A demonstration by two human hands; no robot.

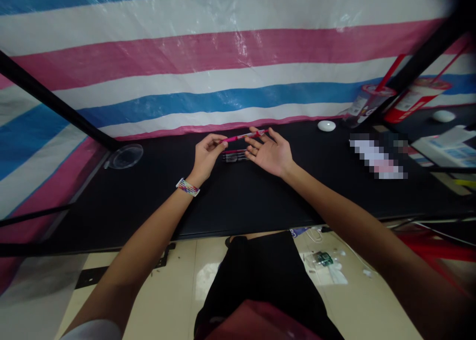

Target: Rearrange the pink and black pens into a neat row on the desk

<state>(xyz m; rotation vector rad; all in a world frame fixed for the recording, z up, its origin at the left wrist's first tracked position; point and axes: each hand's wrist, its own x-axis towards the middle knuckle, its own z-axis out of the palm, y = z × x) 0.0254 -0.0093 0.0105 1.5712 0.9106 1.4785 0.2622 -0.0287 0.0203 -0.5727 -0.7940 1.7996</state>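
Observation:
My left hand (207, 154) pinches one end of a red pen (243, 136) held level above the black table (223, 201). My right hand (270, 151) is palm up with fingers spread, and its fingertips touch the pen's other end. Under the pen, a few more pens (234, 155) lie on the table between the two hands. A beaded band sits on my left wrist.
A clear plastic lid (126, 156) lies at the table's left. A white round object (326, 126) and two red-lidded cups (372, 102) stand at the right. A striped tarp hangs behind. Black frame bars cross both sides. Papers lie far right.

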